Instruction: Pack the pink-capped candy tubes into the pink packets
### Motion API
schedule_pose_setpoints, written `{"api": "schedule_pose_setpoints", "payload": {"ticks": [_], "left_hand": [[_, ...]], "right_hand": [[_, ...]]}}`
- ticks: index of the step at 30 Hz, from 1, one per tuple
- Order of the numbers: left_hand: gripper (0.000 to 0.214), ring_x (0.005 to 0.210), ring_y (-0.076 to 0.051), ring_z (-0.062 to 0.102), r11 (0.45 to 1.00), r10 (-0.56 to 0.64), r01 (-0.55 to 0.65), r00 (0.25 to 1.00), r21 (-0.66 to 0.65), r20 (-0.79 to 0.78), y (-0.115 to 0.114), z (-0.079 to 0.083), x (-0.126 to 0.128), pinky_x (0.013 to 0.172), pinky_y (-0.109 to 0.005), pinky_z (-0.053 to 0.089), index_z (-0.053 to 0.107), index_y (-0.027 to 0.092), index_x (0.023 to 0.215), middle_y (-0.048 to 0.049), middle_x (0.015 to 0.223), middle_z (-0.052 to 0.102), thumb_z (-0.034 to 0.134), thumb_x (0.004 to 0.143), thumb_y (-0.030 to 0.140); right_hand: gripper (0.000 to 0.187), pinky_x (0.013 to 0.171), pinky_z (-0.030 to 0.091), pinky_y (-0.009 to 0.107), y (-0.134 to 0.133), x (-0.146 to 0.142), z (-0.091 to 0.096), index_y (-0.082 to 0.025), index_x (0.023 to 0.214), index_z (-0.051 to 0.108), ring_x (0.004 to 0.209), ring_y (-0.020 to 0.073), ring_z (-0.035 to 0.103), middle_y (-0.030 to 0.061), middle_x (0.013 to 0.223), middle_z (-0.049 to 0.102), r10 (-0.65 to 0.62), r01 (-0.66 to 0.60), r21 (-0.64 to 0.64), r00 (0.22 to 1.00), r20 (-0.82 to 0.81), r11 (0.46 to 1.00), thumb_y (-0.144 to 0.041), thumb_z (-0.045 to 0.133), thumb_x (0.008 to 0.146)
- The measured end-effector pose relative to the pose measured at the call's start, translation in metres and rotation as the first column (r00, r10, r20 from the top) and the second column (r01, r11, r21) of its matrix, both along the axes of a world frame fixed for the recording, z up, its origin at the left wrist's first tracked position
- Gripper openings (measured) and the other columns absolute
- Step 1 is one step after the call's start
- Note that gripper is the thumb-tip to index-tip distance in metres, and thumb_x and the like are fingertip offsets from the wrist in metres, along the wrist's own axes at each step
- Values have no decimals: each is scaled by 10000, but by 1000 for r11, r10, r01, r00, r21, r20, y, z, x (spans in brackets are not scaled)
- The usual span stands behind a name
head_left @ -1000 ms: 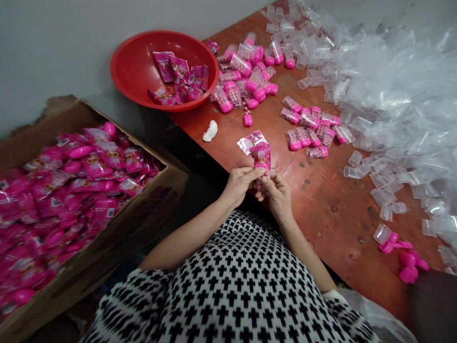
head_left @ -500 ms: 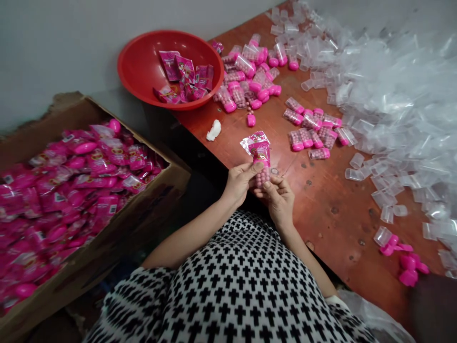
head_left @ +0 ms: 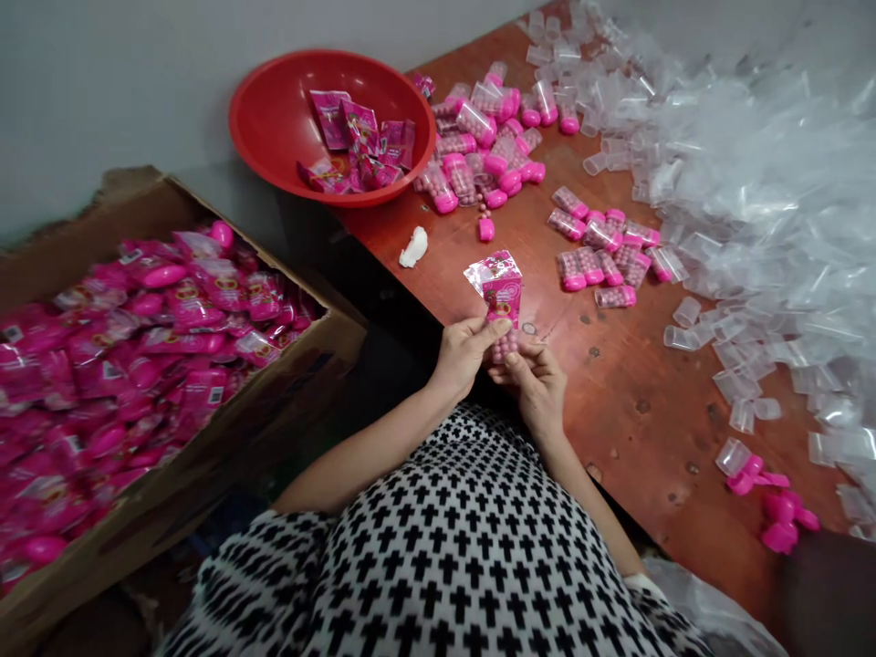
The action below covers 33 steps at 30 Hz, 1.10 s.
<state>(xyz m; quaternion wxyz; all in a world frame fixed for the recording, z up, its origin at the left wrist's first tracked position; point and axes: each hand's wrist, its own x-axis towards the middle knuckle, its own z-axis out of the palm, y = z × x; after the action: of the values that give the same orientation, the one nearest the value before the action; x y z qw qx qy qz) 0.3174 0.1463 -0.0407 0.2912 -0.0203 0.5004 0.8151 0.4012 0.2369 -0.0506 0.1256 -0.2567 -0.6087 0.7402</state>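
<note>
A pink printed sachet (head_left: 503,290) stands upright between my hands at the table's near edge, its top end crinkled and shiny. Out of its lower end shows a clear tube of pink candy balls (head_left: 505,345). My left hand (head_left: 466,354) is closed on the sachet, thumb across its front where it meets the tube. At the tube's bottom my right hand (head_left: 537,381) pinches with thumb and fingers; the tube's base is hidden behind them. Beyond my hands lies a small group of filled candy tubes (head_left: 603,235) with pink caps.
A red basin (head_left: 274,137) with several sachets stands at the table's far left corner. A carton (head_left: 274,411) of wrapped packs sits at left. Filled tubes (head_left: 479,137) are heaped behind, and clear empty tubes (head_left: 753,201) cover the right. Pink plastic parts (head_left: 784,516) lie at lower right.
The sachet has come down over more of the tube, so fewer candy balls show. Both hands keep their grip in nearly the same place. The view has shifted slightly.
</note>
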Motion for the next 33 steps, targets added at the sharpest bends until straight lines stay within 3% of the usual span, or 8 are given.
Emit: {"api": "schedule_pose_setpoints", "payload": {"ticks": [4,6,10,13,18,22,26,33], "left_hand": [[245,546,-116,528,968,-92,21,958,-252,-273,-9,4,-2,553,-234,422,683,165,655,4,570,596,703,706,403],[233,517,-103,465,924,-176,8,896,-381,-407,-11,7,0,536,-227,375,658,174,586,22,512,533,706,699,372],[299,476,-83,373,878,-271,-36,784,-477,-558,-9,12,5,518,-229,310,590,173,492,38,447,441,681,726,337],[290,481,-90,425,897,-259,17,829,-441,-495,-8,11,7,521,-230,338,607,170,525,27,474,503,681,730,361],[268,522,-128,558,978,-122,92,980,-187,-156,-8,3,0,539,-255,442,672,143,660,-21,591,634,717,698,404],[317,528,-103,561,999,21,-21,1000,38,14,-4,0,-9,568,-246,474,662,123,661,-14,604,628,764,652,423],[387,584,-108,592,989,11,-29,993,145,118,-1,2,-12,598,-235,478,658,105,687,-35,635,642,776,630,470],[345,577,-108,593,984,-22,1,992,177,121,-4,2,-13,602,-248,487,651,109,673,-28,636,643,807,605,409]], "right_hand": [[283,753,567,316,33,-12,24,-224,975,680,860,166,666,51,998,710,-30,35,397,999,-19,917,-443,644,798],[317,787,551,319,48,-26,39,-247,1020,670,981,184,630,53,1122,669,18,27,460,996,-92,888,-467,639,794],[250,681,527,284,56,-50,51,-209,759,664,744,149,611,6,773,666,263,-216,479,964,-33,851,-459,678,766],[250,615,485,250,48,-58,45,-198,684,621,599,107,528,-30,624,578,144,-78,536,986,-83,840,-419,662,792],[195,729,515,267,33,-47,34,-223,892,638,831,134,610,23,950,663,-78,157,406,976,-204,900,-407,600,838],[250,724,552,294,18,-23,23,-214,920,624,781,143,649,29,914,688,30,-19,210,998,-50,977,-426,655,791],[273,660,577,282,5,-12,8,-202,919,624,647,124,661,-7,760,699,72,-72,-36,997,1,997,-373,728,734],[227,583,579,257,3,-16,5,-185,879,654,587,117,666,-8,724,711,-7,6,-66,1000,-10,998,-335,734,728]]}}
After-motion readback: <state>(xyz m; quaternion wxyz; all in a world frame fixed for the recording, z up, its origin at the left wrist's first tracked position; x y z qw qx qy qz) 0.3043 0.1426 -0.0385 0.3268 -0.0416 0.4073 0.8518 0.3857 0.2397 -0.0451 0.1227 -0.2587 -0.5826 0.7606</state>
